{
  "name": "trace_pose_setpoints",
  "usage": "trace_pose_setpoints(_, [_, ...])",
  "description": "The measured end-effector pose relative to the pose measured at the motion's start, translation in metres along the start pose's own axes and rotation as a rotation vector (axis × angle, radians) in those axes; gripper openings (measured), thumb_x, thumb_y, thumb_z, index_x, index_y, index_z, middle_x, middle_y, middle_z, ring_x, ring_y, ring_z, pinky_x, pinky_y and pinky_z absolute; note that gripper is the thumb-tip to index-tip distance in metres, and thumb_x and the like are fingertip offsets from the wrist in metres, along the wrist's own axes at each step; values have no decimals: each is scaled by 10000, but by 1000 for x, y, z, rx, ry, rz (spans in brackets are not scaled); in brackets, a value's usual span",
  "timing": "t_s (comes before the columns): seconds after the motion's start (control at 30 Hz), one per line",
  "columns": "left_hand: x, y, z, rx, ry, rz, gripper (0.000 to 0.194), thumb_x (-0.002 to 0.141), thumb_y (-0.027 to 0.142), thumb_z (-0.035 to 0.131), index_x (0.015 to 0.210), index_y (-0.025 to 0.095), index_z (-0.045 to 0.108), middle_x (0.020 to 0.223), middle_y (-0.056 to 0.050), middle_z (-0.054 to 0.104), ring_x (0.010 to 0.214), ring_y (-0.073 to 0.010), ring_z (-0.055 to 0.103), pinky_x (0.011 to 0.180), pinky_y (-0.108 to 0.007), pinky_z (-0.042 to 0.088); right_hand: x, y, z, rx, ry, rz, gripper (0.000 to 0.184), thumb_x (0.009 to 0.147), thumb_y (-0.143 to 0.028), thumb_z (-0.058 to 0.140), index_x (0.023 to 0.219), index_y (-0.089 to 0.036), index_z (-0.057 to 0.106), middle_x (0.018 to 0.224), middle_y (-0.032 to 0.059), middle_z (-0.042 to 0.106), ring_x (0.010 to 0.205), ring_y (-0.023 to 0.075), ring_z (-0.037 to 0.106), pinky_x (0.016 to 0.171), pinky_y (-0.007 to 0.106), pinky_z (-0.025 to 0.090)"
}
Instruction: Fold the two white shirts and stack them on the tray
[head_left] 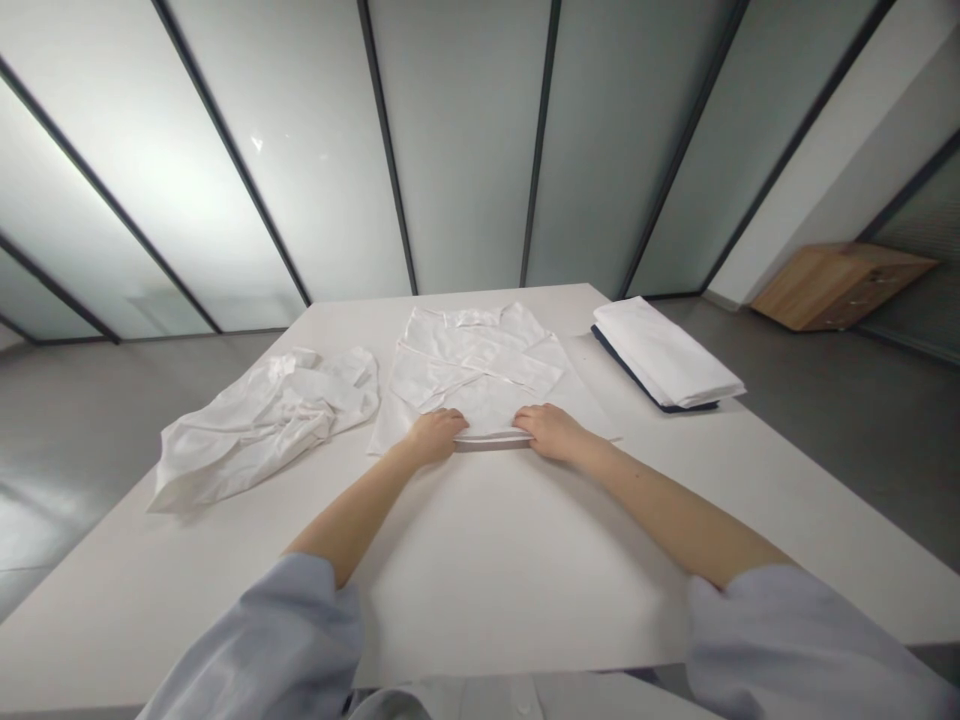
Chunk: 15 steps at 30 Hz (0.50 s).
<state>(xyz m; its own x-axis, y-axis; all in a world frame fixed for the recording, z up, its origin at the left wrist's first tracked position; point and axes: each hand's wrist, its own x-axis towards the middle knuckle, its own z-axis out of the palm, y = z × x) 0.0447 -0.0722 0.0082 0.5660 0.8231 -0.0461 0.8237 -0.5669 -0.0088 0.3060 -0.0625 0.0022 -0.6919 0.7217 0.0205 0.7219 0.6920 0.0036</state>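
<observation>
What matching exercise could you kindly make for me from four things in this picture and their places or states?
1. Middle garment
2. Right hand
3. Dark folded cloth
4. Wooden cabinet

A. On the floor, beyond the table
B. At a garment's near edge
C. Underneath folded white cloth
D. Spread flat, beside a crumpled garment

Pairs: 1-D, 2-B, 3-C, 4-A

From where I stand, frosted glass panels (465, 150) in dark frames (388, 150) glow brightest leftward; grey floor (840, 430) below; a wooden cabinet (814, 285) near a pale wall (821, 170).
</observation>
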Motion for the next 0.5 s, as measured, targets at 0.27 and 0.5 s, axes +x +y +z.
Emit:
trace_pose_setpoints(0.27, [-48,-45,0,5,2,-133,550,725,23,475,1213,222,629,1306,-80,602,1208,-229,542,1038,-359,422,-56,50,15,55,50,241,498,735,-39,496,1168,-203,678,1310,96,609,1178,248,575,1004,388,435])
trace_pose_setpoints(0.5, [-69,-73,-7,-130,88,-414,503,742,116,418,1178,211,650,1178,-62,690,1096,-244,630,965,-341,468,-80,71,19,268,276,434,421,841,-155,415,1156,-234,683,1128,48,714,1027,229,662,911,360,496])
